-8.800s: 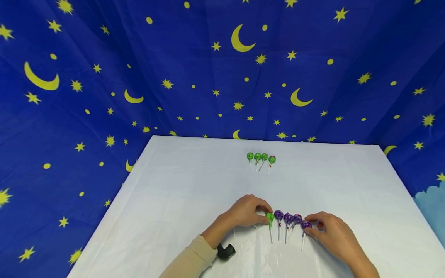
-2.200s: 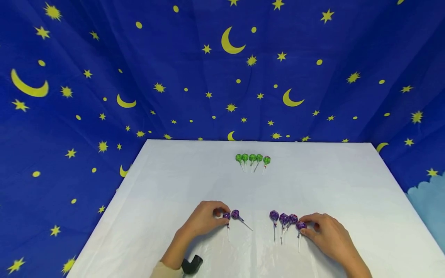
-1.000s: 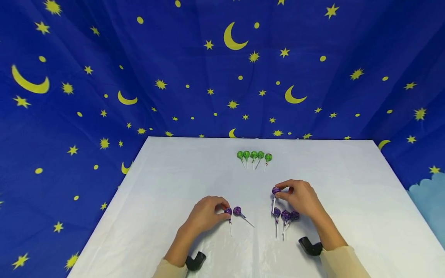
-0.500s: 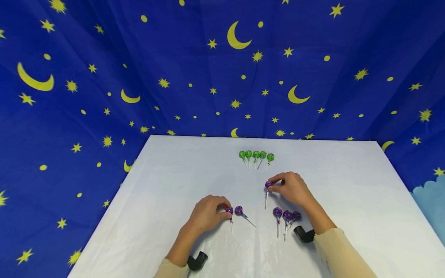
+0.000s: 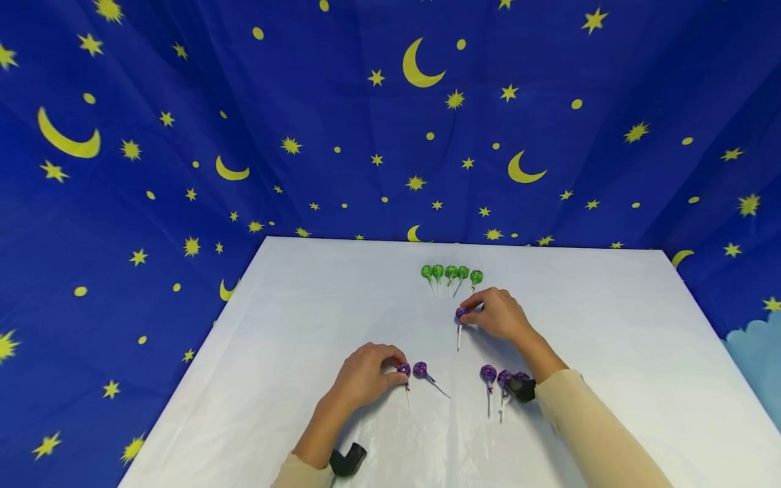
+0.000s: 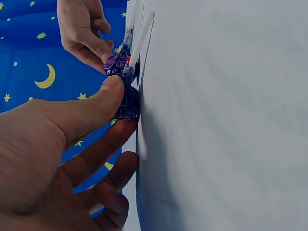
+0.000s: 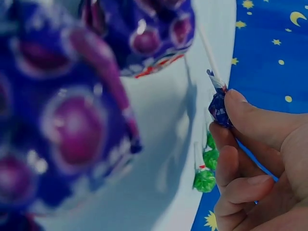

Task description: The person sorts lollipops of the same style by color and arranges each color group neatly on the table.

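My left hand (image 5: 364, 376) pinches the head of a purple lollipop (image 5: 404, 369) at the table's left-centre, its stick toward me. Just right of it lies another purple lollipop (image 5: 420, 369), its stick slanting to the lower right. Farther out, my right hand (image 5: 499, 314) holds a purple lollipop (image 5: 462, 314) between thumb and fingertips; in the right wrist view that lollipop (image 7: 220, 109) has its stick pointing up. Beyond this hand a row of several green lollipops (image 5: 451, 272) lies near the back edge, the rightmost stick partly hidden by the fingers.
Several purple lollipops (image 5: 488, 373) lie on the white table (image 5: 305, 305) below the right forearm, partly covered by the black wrist camera (image 5: 521, 389). Another black wrist camera (image 5: 348, 460) sits by the left sleeve. A blue curtain (image 5: 342, 102) with moons and stars surrounds the table.
A fifth green lollipop joined the back row earlier. My right hand has lifted a purple lollipop from the right group and moved it left and away from me. My left hand stays on its purple lollipop.
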The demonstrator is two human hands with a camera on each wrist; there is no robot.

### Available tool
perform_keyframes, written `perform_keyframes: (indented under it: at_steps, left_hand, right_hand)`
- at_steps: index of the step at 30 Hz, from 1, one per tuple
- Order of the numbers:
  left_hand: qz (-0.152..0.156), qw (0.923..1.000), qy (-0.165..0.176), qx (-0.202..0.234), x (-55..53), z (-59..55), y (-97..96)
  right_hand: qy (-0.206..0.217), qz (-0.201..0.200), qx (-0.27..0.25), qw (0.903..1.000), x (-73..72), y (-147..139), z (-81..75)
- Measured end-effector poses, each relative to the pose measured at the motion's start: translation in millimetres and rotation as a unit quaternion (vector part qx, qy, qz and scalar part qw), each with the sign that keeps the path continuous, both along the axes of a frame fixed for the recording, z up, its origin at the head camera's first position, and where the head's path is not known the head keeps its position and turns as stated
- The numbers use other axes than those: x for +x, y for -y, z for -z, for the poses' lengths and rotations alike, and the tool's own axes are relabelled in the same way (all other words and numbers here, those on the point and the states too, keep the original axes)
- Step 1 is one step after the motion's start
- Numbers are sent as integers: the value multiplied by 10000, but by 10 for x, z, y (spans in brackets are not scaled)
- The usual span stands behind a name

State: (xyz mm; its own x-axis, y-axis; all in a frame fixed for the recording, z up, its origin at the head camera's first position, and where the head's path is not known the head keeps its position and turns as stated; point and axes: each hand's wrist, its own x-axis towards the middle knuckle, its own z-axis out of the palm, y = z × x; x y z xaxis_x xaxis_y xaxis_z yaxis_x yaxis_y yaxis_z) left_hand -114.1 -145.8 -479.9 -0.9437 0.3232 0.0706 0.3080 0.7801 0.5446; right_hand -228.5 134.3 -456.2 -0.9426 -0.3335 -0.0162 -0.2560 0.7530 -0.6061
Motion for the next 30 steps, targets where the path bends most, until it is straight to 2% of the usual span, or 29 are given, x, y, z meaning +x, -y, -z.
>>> perform_keyframes:
  at_steps: [4,9,17,30]
  left_hand:
    - [-10,10000,39,-18,20,15,-3]
    - [10,10000,-92,-19,16,26,6]
    - [-41,10000,1,22,17,5,39]
    - [-52,9999,69,67,-7,14,14]
  right_hand:
    - [-21,46,152,9999,-17,39,44]
    - [-100,165,321,9993,-78,124,63]
    - [-193,269,557,9979,-160,257,64]
    - [-226,316,627,9973,-195,285,46]
